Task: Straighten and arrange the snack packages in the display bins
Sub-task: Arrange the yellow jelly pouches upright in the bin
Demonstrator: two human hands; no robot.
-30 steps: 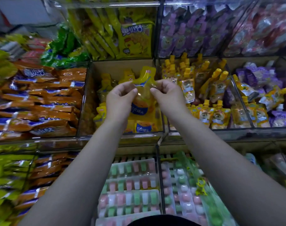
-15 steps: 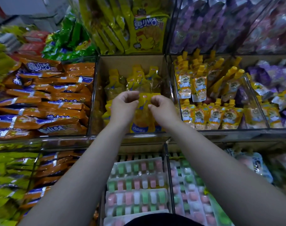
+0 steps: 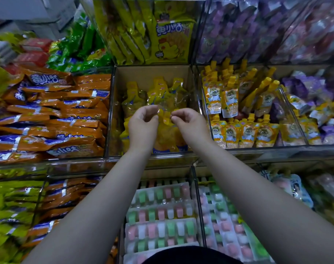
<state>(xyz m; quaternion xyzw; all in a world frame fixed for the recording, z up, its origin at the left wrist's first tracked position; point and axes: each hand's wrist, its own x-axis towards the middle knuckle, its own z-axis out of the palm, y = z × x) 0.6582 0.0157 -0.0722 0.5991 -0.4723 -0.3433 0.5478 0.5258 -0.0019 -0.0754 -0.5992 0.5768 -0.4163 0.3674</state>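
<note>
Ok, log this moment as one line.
left hand: pinches yellow pouch | right hand: same | yellow pouch: upright, middle bin

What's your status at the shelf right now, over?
Both pinching: left hand, right hand on yellow pouch top. Pouch at front of middle bin. Nothing blocks the hands.

Tiered clear display bins (image 3: 171,160), orange packets (image 3: 53,115) stacked at centre left, yellow pouches (image 3: 133,100) in the middle bin, spouted pouches (image 3: 229,100) at right, pastel candy trays (image 3: 162,212) at lower centre.
</note>
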